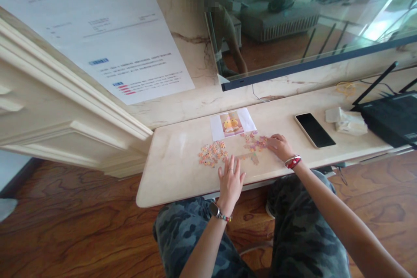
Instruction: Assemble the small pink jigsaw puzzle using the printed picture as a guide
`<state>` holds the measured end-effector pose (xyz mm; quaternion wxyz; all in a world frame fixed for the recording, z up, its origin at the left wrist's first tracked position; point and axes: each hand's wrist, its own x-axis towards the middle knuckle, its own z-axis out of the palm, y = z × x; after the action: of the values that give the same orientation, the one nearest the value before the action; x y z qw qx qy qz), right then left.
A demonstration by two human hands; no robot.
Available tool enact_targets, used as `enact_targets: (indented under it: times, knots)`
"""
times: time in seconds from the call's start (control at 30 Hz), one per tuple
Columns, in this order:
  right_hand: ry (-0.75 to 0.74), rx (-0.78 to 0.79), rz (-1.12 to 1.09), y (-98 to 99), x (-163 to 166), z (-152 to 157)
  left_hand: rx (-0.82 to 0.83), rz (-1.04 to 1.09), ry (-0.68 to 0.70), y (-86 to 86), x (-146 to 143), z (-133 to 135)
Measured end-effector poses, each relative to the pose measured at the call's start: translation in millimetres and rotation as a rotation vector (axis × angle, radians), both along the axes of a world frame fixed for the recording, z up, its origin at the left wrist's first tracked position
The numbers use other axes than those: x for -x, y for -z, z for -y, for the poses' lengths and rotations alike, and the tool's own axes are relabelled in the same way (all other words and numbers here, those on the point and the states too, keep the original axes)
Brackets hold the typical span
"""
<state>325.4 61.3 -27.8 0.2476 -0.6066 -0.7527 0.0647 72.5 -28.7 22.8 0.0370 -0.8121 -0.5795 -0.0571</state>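
My left hand (231, 179) rests with fingers spread at the front edge of the shelf, holding nothing. Just beyond its fingertips lies a loose heap of small orange and pink jigsaw puzzle pieces (211, 154). Over the right side of a second group of pieces (252, 141), pinkish and partly joined, my right hand (280, 147) has its fingers bent together at a jigsaw piece; the fingers partly hide it. Nearer the front, a pale strip of pieces (253, 157) lies between the hands. Behind them is a paper with a printed picture (232, 124) of yellow figures.
On the narrow white shelf (172, 169), a phone (314, 130), a tissue pack (350, 122) and a black router (391, 115) with raised antennas stand to the right. A television (293, 21) hangs above. A printed sheet (107, 30) covers the wall at left, beside a panelled door (65, 108).
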Motion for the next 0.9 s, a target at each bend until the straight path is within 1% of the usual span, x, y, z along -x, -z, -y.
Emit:
enact_targets:
  times: [0.13,0.2,0.37,0.47,0.63,0.77,0.9]
  knots:
    - [0.024,-0.052,-0.022,-6.7,2.2,-10.3,-0.007,-0.008,-0.015,2.2,6.3,0.9]
    - [0.008,-0.039,0.004,-11.7,8.7,-19.7,-0.007,-0.009,-0.018,3.0,6.1,0.7]
    - [-0.107,0.117,0.179,-28.6,38.7,-56.4,0.007,-0.005,-0.025,3.0,2.6,0.0]
    - [-0.135,0.189,0.292,-35.2,52.3,-70.9,0.003,-0.010,-0.032,3.4,4.0,-0.1]
    - [-0.119,0.243,0.366,-37.4,60.7,-71.7,0.020,-0.024,-0.052,5.9,9.8,0.0]
    - [-0.089,0.233,0.388,-40.0,65.0,-70.5,0.027,-0.023,-0.054,8.0,10.4,1.1]
    - [-0.095,0.235,0.383,-41.4,64.8,-73.2,0.024,-0.025,-0.057,8.0,9.6,2.8]
